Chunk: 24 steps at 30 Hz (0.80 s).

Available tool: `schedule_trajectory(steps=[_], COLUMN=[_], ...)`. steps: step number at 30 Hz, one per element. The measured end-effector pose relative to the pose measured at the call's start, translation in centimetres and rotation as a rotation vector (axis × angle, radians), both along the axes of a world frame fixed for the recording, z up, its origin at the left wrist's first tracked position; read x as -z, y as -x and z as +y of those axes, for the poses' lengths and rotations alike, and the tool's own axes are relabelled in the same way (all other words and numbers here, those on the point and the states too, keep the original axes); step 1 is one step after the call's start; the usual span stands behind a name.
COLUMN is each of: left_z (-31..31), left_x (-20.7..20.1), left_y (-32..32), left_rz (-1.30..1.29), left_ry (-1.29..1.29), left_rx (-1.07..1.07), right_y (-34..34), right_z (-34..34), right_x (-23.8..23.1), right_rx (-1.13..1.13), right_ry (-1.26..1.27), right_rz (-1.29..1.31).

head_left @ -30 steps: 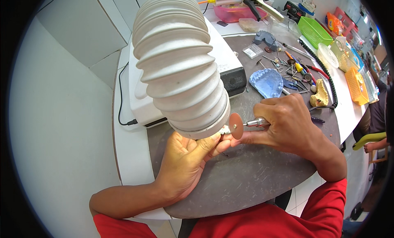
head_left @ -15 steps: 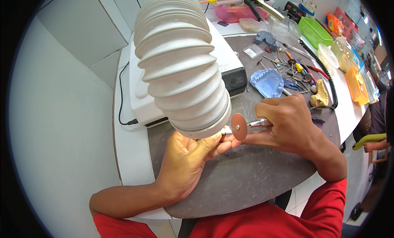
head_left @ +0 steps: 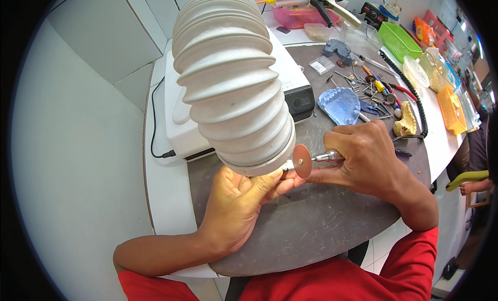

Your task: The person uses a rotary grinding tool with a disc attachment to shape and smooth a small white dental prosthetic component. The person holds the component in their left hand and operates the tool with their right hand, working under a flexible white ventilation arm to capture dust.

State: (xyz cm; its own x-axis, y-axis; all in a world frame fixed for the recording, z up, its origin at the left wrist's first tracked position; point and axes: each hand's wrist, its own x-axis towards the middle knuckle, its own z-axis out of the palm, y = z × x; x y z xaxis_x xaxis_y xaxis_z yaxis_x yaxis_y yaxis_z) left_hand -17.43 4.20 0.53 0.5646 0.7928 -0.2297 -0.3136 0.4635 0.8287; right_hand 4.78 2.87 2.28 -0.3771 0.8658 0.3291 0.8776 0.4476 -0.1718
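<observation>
My right hand (head_left: 365, 153) is closed around a silver rotary handpiece (head_left: 327, 156). A thin reddish-brown cutting disc (head_left: 300, 163) is mounted on its tip. Right beside the disc, my left hand (head_left: 233, 210) pinches a small shiny metal piece (head_left: 287, 166), mostly hidden by the fingers and the disc. Whether disc and piece touch I cannot tell. The fingertips of both hands meet below the disc. Just above my left hand is the mouth of a wide white ribbed hose (head_left: 233, 88).
The hose rises in front of a white machine (head_left: 181, 137) on the grey worktop (head_left: 311, 223). At the right lie a blue dental cast (head_left: 339, 105), a yellow cast (head_left: 405, 120) and several burs and tools. Behind are a green basket (head_left: 399, 41), an orange basket (head_left: 451, 110) and a glue gun (head_left: 332, 8).
Both hands keep their grip and almost the same place. The view has shifted very slightly, and a little more of the metal piece shows beside the disc.
</observation>
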Motion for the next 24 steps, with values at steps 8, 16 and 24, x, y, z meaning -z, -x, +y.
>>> schedule_trajectory(steps=[8,16,24], left_z=[0.03,-0.04,-0.12], left_x=[0.13,0.09,0.15], left_y=[0.05,0.00,-0.04], left_rz=[0.014,-0.002,-0.015], left_ry=[-0.013,0.006,0.011], left_rx=[0.009,-0.003,-0.036], right_y=[-0.14,-0.09,-0.12], right_z=[0.03,0.05,-0.12], right_x=[0.24,0.35,0.28], right_rx=[-0.001,-0.010,0.011], right_ry=[-0.007,-0.011,-0.030], right_rz=[0.007,0.004,0.043])
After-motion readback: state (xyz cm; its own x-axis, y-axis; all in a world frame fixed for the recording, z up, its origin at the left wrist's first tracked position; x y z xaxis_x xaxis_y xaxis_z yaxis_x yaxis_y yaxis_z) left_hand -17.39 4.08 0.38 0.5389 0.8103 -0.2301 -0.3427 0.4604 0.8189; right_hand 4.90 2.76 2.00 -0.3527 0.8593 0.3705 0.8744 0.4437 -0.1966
